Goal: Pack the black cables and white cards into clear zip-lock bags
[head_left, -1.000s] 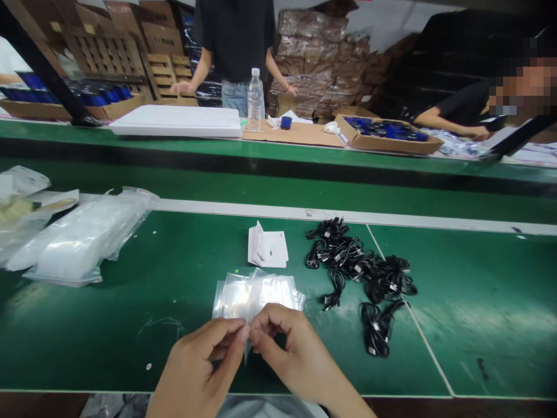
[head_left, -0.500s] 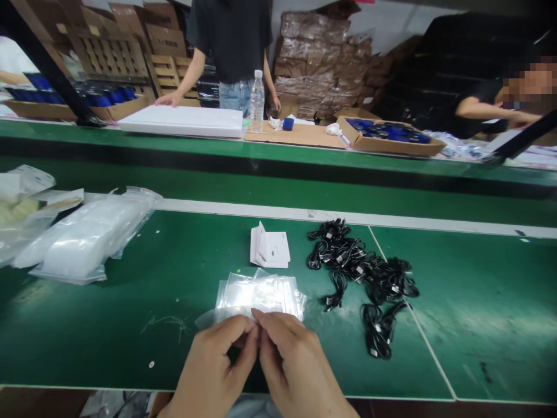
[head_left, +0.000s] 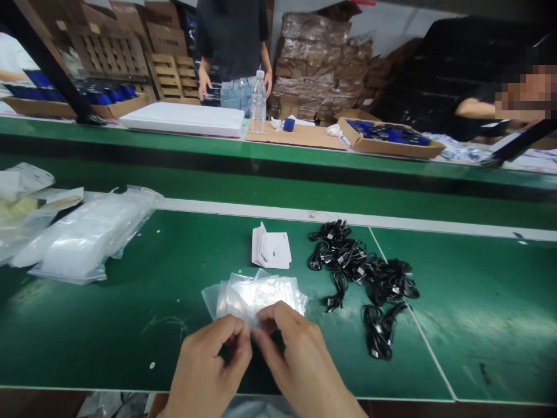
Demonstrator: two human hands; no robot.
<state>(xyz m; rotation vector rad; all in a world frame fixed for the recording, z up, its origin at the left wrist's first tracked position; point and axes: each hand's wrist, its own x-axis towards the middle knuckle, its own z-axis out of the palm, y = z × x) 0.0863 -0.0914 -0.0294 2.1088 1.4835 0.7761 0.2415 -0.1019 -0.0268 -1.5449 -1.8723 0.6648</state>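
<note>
My left hand point(head_left: 209, 366) and my right hand point(head_left: 296, 360) meet at the near edge of the green table point(head_left: 130, 325). Both pinch the edge of one small clear plastic bag point(head_left: 230, 305), thumbs and forefingers pressed together. Just beyond my fingers lies a loose stack of the same clear bags point(head_left: 265, 290). A small pile of white cards point(head_left: 270, 249) lies farther back. To the right sprawls a heap of coiled black cables point(head_left: 361, 267).
A big clear bag of packets point(head_left: 87, 232) lies at the left. Across the raised green ledge stand a white foam slab point(head_left: 183, 119), a water bottle point(head_left: 258, 101) and a cardboard tray of blue parts point(head_left: 387, 136). One person stands behind; another sits at the right.
My hands stay pinched on the clear bag, and it now spreads out to the left over the stack. The standing person has taken a hand off the far bench.
</note>
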